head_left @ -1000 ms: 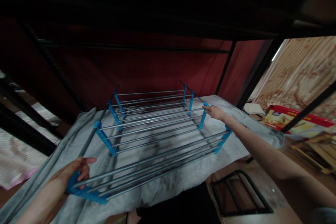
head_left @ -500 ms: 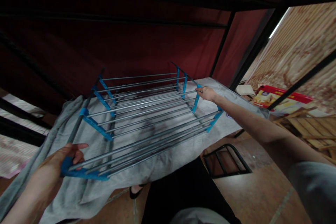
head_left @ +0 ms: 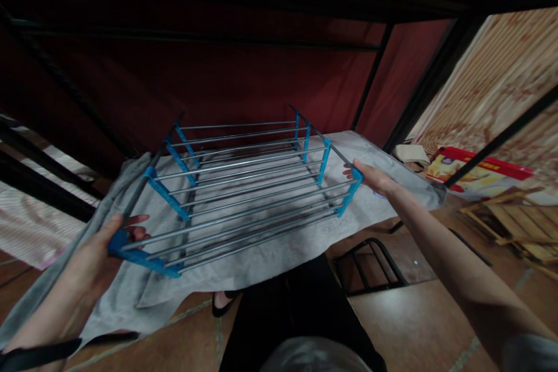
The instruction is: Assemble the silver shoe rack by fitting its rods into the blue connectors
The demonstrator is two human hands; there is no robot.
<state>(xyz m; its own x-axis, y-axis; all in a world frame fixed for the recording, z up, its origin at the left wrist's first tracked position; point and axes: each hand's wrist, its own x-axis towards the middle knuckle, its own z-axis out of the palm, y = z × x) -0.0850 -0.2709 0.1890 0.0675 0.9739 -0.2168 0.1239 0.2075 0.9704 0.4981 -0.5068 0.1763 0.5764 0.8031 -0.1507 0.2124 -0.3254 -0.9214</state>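
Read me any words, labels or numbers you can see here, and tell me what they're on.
Nothing here can be read.
Red and yellow box on the floor at right: printed graphics, too blurred to make out any text.
Rack of metal rods with blue brackets, held by the left hand and the right hand: no markings visible.
Grey cloth under it: no print visible.

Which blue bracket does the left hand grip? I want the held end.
The nearest left bracket: the left hand wraps its corner, while the other left-side brackets stand untouched farther back.
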